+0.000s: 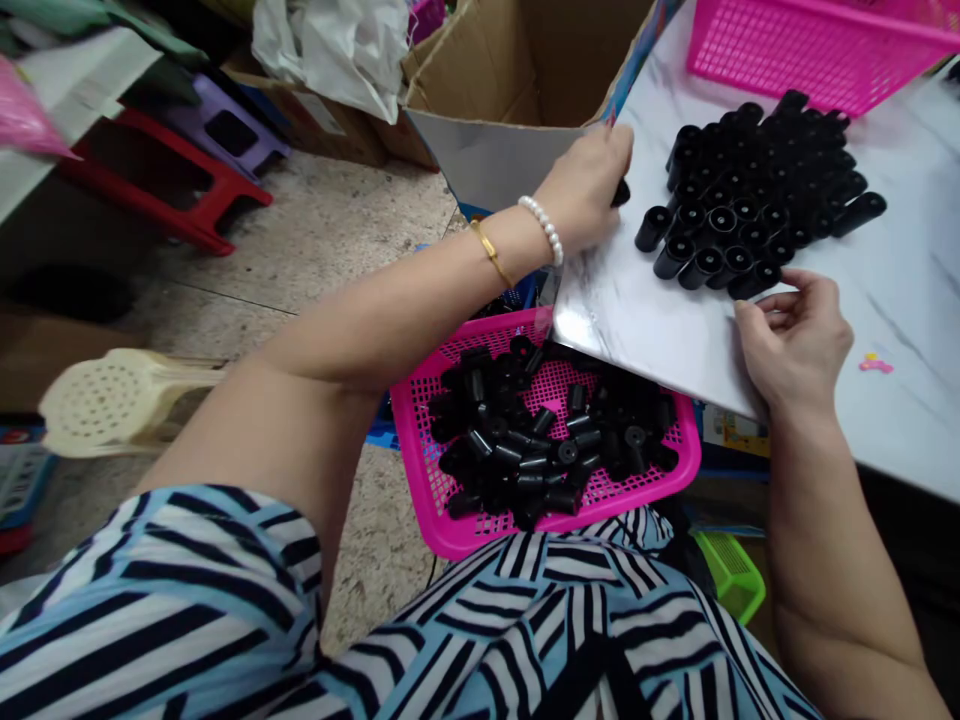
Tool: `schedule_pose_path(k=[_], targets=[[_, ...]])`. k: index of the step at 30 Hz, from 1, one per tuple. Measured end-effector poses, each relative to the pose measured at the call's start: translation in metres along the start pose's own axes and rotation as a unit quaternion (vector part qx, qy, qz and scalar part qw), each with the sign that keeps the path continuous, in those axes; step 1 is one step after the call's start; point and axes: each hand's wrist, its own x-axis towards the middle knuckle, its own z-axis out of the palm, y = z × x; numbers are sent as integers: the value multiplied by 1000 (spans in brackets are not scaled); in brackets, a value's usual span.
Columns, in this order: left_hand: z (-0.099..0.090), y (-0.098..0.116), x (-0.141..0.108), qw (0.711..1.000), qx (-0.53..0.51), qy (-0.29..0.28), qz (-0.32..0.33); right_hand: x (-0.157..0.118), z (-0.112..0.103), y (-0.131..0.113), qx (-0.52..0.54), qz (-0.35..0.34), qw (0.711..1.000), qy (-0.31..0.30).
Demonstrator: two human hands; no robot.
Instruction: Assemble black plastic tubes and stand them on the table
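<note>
A tight cluster of black plastic tubes (754,280) stands upright on the marbled white table (675,340), and a few at its edges lean outward. My left hand (589,190) is closed at the table's left edge, beside the cardboard box. The dark end of a black piece (621,192) shows at its fingers, the rest hidden by the hand. At the cluster's near corner, my right hand (799,335) has its thumb and index finger around the nearest tube. Below the table edge, a pink basket (431,525) holds many loose short black cylinders (532,465).
An open cardboard box (487,60) stands against the table's left side. Another pink basket (810,50) sits at the table's back. A small pink-and-yellow piece (875,364) lies at right. On the floor are a cream stool (105,400), a red stool (187,190) and a green basket (731,575).
</note>
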Motion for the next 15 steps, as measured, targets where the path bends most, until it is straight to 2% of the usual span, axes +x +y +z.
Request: schedule_pose_path(k=[3, 7, 9, 11, 12, 14, 15], targets=[[3, 4, 17, 998, -29, 28, -51, 0, 1, 3, -3, -5, 1000, 7], [16, 14, 30, 996, -79, -3, -50, 5, 3, 12, -7, -11, 1000, 11], [17, 14, 24, 989, -135, -4, -68, 8, 1, 15, -5, -4, 1000, 13], [12, 13, 1, 981, -170, 22, -91, 4, -3, 13, 8, -1, 999, 42], [8, 13, -18, 979, -178, 39, -96, -3, -6, 10, 17, -8, 997, 74], [-2, 15, -70, 970, -213, 75, -91, -27, -11, -2, 33, -19, 991, 128], [-6, 18, -101, 964, -242, 68, -82, -43, -13, -11, 32, -31, 990, 136]])
